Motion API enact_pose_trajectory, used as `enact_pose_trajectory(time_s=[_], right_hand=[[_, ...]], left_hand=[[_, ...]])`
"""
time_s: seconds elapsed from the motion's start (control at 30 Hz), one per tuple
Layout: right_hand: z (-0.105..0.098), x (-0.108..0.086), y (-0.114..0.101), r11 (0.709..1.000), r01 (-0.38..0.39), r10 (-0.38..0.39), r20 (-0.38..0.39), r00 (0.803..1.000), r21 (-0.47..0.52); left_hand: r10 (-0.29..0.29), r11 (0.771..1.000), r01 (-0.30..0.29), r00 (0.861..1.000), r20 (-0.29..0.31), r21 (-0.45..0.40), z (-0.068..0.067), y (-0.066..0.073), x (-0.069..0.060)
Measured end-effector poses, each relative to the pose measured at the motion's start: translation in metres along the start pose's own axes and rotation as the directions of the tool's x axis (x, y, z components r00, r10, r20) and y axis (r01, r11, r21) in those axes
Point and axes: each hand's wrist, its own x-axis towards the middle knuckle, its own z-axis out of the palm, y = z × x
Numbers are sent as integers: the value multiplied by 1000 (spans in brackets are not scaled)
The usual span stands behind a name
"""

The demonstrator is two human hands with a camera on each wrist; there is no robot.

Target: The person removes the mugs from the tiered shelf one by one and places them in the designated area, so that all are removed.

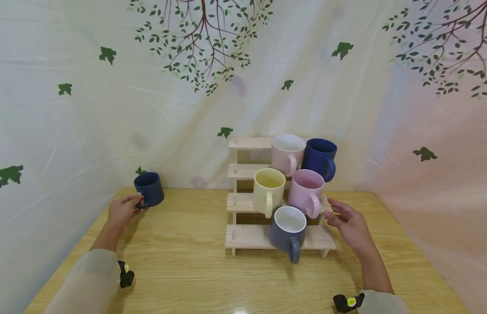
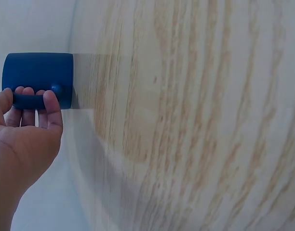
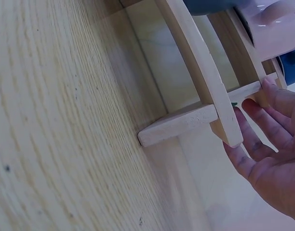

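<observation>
At the back left of the table, my left hand [image 1: 121,213] pinches the handle of a navy blue mug [image 1: 151,192]. The left wrist view shows thumb and fingers round the handle of the blue mug [image 2: 39,72], whose base meets the tabletop. My right hand [image 1: 351,229] is at the right end of a tiered wooden rack [image 1: 247,240]. In the right wrist view, fingertips of the right hand [image 3: 282,159] touch the ends of the rack's slats [image 3: 205,72], with the fingers extended and spread.
On the rack are a pale pink mug [image 1: 282,159], a dark blue mug [image 1: 316,159], a yellow mug [image 1: 263,196], a pink mug [image 1: 302,198] and, lowest, a grey mug [image 1: 282,233]. Behind the wooden table [image 1: 180,261] hangs a leaf-printed cloth [image 1: 180,131].
</observation>
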Motion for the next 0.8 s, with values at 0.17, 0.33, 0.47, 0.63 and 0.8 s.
enact_pose_trajectory(time_s=[0.17, 0.33, 0.47, 0.63, 0.8], right_hand=[[0, -1, -1, 1000, -11, 11, -7, 1000, -8], [-1, -1, -1, 999, -34, 34, -12, 999, 27], [-3, 0, -2, 995, -64, 65, -2, 998, 74], [-4, 1, -3, 991, -87, 87, 4, 996, 102], [-4, 2, -2, 990, -93, 93, 9, 996, 103]], left_hand=[[2, 1000, -2, 1000, -15, 9, 1, 0, 4], [-3, 996, 3, 1000, 3, 93, 2, 2, 5], [-9, 993, 6, 1000, 28, 122, 2, 4, 6], [-3, 975, 4, 1000, -5, 223, 5, 9, 5], [15, 961, 23, 991, -136, 275, 7, 21, 5]])
